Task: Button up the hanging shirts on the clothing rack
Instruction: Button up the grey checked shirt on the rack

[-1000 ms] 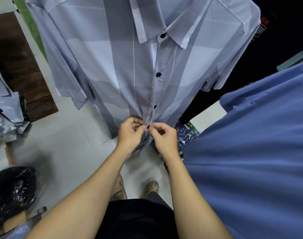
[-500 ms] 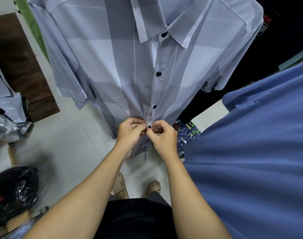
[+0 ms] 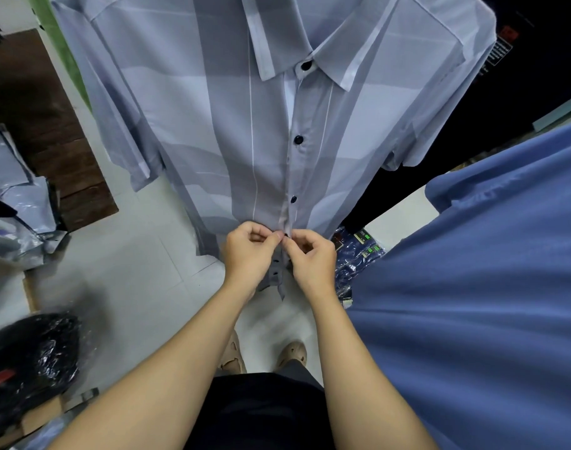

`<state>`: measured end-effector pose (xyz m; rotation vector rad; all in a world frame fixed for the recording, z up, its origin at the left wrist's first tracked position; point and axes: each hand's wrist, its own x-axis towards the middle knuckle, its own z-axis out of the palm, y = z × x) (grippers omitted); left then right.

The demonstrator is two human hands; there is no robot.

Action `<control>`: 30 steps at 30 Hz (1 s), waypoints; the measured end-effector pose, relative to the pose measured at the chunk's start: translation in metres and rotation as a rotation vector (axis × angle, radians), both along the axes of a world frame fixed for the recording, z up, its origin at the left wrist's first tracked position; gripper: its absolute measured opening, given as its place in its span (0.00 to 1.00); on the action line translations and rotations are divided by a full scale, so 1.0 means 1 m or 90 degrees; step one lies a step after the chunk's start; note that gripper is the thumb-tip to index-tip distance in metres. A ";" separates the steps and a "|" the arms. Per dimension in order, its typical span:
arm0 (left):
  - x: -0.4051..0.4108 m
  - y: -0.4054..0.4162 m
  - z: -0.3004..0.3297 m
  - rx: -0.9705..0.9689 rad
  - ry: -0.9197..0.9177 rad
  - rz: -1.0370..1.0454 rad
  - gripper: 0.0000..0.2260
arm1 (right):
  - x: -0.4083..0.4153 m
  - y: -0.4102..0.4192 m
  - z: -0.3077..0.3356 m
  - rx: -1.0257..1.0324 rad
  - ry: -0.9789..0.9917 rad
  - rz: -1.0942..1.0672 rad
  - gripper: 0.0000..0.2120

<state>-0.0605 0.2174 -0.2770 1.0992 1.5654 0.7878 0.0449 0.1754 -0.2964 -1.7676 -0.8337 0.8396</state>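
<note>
Head view: the grey striped shirt [image 3: 212,125] hangs at twelve o'clock, three dark buttons done. The left hand [image 3: 248,254] and right hand [image 3: 313,258] pinch its placket together on what seems a fourth button [image 3: 286,235]. Next, push it through, then move down. A blue shirt [image 3: 472,287] hangs at three o'clock.

So the grey and pale-blue block-striped shirt [image 3: 212,125] hangs facing front, collar up top, three dark buttons [image 3: 298,140] done up along the placket, bottom part still open. A plain blue shirt [image 3: 472,287] hangs just beside it on the right.
</note>
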 end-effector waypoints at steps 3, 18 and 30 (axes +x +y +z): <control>0.001 0.001 -0.003 -0.048 -0.055 -0.011 0.04 | 0.003 -0.001 0.003 0.005 0.013 0.024 0.02; -0.001 0.002 0.007 -0.120 -0.159 -0.094 0.03 | 0.010 -0.008 0.010 0.004 0.100 -0.015 0.04; -0.001 0.003 0.010 -0.164 -0.196 -0.128 0.04 | 0.012 -0.012 0.018 -0.011 0.080 0.014 0.09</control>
